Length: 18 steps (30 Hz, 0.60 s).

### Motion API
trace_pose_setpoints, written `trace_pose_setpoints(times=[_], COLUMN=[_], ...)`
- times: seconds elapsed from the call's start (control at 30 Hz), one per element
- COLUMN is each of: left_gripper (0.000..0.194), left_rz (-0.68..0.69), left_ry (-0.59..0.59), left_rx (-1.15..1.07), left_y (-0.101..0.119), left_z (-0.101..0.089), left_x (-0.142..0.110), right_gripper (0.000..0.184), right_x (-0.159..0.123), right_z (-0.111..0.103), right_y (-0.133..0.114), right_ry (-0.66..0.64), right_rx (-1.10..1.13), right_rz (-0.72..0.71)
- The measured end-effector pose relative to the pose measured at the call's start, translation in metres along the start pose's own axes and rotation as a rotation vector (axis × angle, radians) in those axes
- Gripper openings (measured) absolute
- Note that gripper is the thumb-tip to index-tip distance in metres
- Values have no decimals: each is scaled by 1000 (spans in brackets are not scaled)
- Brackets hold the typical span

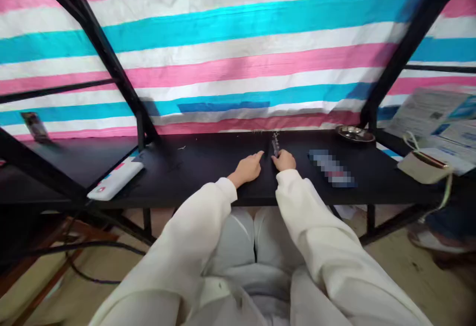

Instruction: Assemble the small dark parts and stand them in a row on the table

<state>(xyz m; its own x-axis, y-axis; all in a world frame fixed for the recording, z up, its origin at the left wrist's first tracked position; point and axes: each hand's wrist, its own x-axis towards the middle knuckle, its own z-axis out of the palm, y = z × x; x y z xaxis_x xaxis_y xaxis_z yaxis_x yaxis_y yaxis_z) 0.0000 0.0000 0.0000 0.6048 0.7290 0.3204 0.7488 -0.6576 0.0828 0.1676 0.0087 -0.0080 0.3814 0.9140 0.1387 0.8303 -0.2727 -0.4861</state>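
My right hand (pixel 285 160) is closed on a small dark strip with a notched edge (pixel 275 143), its far end pointing at the striped sheet. What kind of thing the strip is, I cannot make out. Just to the left, my left hand (pixel 248 167) rests on the black tabletop (pixel 201 167), index finger stretched toward the strip and the other fingers partly curled. Nothing shows in that hand, and a small gap parts the two hands. Beyond the strip's tip lie thin pale scraps (pixel 276 133).
A white box-like case (pixel 116 181) lies at left. To the right are a pixelated flat item (pixel 332 168), a shiny metal dish (pixel 355 134), a beige pouch with a cord (pixel 422 167) and printed cartons (pixel 427 113). Black frame bars (pixel 107 58) slant up before a striped sheet (pixel 238 28).
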Motion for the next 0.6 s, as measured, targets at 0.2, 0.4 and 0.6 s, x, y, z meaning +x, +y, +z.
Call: trace_pose_setpoints(times=[0.2,0.4,0.6], left_gripper=[62,46,18], left_rz=[-58,-113,-263], left_ry=[-43,46,258], left_rx=[28,-15,-262], left_y=[6,2,-10], left_z=[6,14,19], left_x=[22,31,28], right_gripper=[28,28,26], right_x=[1,-1,-4], right_z=[-1,-2,-6], right_y=[0,-1,-4], right_ry=[4,8,14], right_rx=[9,23,28], right_rz=[-5,8,0])
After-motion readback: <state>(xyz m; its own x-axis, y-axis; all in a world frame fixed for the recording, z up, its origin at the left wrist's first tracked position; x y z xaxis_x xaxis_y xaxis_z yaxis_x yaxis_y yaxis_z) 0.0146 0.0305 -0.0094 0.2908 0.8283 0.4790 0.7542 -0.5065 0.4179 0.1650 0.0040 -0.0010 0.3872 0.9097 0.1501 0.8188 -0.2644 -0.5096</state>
